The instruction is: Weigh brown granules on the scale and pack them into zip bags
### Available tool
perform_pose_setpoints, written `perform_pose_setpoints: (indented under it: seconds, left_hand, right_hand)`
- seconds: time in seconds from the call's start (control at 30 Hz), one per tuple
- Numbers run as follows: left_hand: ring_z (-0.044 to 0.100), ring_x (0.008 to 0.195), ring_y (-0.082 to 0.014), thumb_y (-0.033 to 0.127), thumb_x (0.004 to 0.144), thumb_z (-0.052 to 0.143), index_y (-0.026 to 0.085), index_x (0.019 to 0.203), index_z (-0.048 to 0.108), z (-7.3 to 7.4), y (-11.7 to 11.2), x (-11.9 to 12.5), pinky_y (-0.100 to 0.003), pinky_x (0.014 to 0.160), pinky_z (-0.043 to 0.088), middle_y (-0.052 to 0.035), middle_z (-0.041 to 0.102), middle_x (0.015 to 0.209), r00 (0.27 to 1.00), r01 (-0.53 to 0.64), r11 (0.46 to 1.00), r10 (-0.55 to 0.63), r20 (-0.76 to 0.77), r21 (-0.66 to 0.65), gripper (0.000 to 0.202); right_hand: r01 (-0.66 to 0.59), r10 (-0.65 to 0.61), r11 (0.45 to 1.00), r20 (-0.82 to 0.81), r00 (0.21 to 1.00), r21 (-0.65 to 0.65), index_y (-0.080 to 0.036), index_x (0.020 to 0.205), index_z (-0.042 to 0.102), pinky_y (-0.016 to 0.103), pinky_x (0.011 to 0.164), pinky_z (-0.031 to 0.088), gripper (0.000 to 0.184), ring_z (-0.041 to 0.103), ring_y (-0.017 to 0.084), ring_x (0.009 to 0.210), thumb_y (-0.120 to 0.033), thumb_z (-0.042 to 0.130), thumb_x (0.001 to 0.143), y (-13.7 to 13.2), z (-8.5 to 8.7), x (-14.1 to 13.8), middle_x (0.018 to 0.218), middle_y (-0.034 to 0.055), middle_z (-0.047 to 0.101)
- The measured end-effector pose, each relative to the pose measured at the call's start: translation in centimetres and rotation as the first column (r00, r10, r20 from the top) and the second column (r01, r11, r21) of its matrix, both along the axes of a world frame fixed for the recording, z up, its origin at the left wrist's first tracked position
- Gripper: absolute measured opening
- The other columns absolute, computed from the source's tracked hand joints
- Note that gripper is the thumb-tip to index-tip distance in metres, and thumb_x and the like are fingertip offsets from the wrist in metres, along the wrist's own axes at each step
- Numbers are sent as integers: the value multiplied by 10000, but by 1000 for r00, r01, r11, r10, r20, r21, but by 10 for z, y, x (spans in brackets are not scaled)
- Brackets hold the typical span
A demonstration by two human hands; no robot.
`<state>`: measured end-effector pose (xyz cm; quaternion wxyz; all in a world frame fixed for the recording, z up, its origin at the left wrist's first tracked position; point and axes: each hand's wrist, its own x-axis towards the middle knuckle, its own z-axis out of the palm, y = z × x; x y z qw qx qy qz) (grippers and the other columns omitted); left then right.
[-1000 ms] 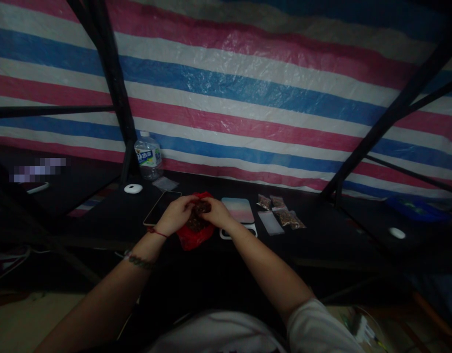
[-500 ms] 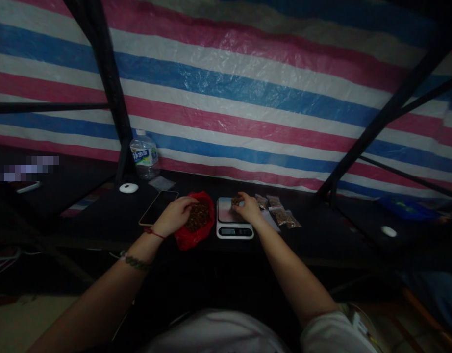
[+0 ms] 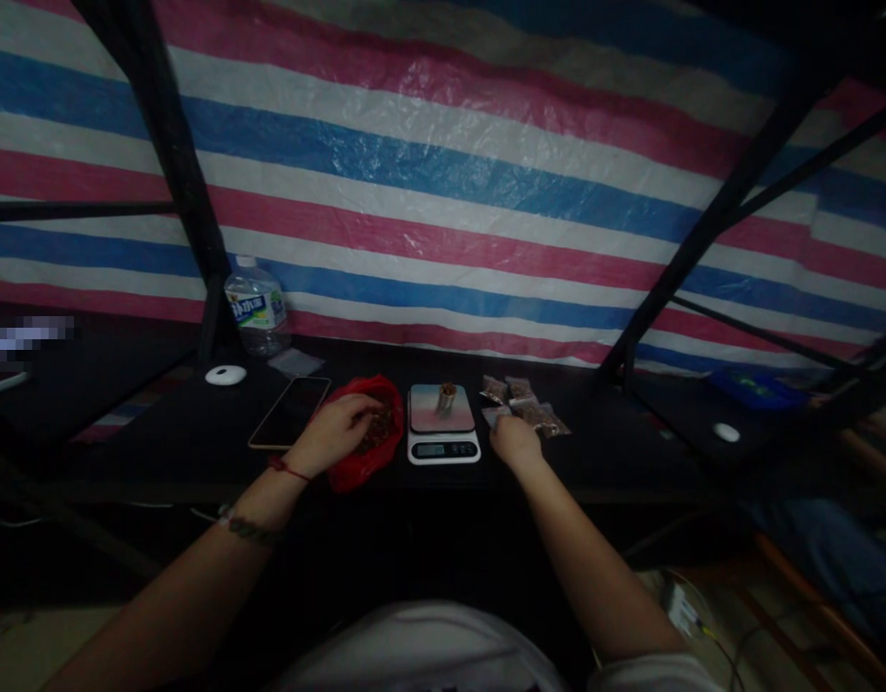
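My left hand (image 3: 336,430) rests on the open mouth of a red plastic bag (image 3: 367,437) full of small brown pieces, fingers curled into its contents. A white kitchen scale (image 3: 443,434) stands just right of the bag, with a small brown heap (image 3: 447,394) on its platform. Right of the scale, my right hand (image 3: 513,440) lies on the dark table over an empty clear pouch (image 3: 495,416), and its grip is hidden. Several small filled pouches (image 3: 524,404) lie just beyond that hand.
A phone (image 3: 289,411) lies left of the red bag. Behind it are a white round object (image 3: 225,375), a water bottle (image 3: 255,306) and another clear pouch (image 3: 294,361). Black frame bars (image 3: 170,183) cross a striped tarp (image 3: 443,192). A second white round object (image 3: 726,432) sits far right.
My right hand left the red bag, put brown pieces on the scale, then moved right onto the clear pouch. My left hand stayed at the bag. The view shifted right.
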<state>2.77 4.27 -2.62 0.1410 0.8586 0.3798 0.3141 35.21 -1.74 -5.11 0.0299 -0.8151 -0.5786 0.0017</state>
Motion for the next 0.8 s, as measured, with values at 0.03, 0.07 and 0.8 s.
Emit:
perform_pose_setpoints:
  seconds: [0.03,0.07,0.8]
  left_hand:
    - [635,996,-220,280,848,448,176,1020,679,-1,-1,1,-360,926,484,-77,701,1061,1000,9,1000,-9,-5,-3,306]
    - [637,988,-217,286,851,448,177,1020,678,-1,-2,2,-355,918,487,-76,700,1059,1000,16,1000,-16,-10,-8,305]
    - [644,932,-202,303,855,486,183,985,674,13,-19,9,-322,851,504,-59,698,1014,996,33,999,-30,82,-35,258]
  right_hand:
    - [14,-14,1000,2,1000,-12,-77,982,699,356,809,484,284,673,288,947,-182,465,861,-1,-3,-3,990,214,700]
    - [24,-24,1000,3,1000,-12,-81,975,702,352,804,485,291,676,281,944,-154,444,862,-2,-5,-5,993,213,700]
    - [-10,110,874,-178,978,486,-140,940,724,301,840,453,307,642,239,951,-261,456,850,-10,40,39,1003,130,707]
